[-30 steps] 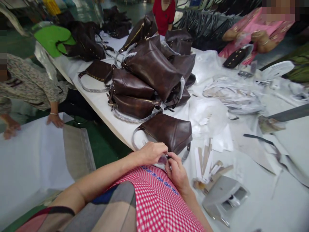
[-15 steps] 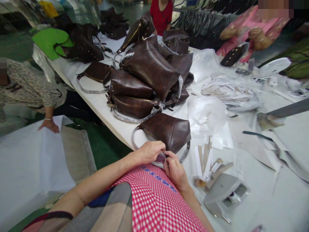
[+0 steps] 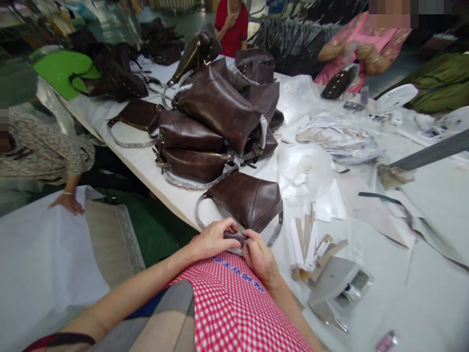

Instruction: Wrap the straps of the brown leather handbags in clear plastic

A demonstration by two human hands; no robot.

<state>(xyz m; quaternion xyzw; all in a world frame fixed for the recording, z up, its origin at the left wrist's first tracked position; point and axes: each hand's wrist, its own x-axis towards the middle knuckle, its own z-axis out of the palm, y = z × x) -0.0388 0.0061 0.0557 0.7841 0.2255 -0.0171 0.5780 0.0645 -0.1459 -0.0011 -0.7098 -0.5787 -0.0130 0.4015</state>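
Brown leather handbag [image 3: 247,198] on a bench [image 3: 421,303], left hand [image 3: 214,239] and right hand [image 3: 261,258] pinching a dark plastic-wrapped piece [image 3: 235,237] at its near side, paper strips [image 3: 311,244] rightward, handbag heap [image 3: 220,105] beyond.

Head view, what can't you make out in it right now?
In the head view:
- Dark piece: partly covered by the left hand and right hand.
- Brown bag: its near edge, partly behind both hands.
- Apron lettering: too small and blurred to read.
- Small pink item: cut off by the bottom edge.
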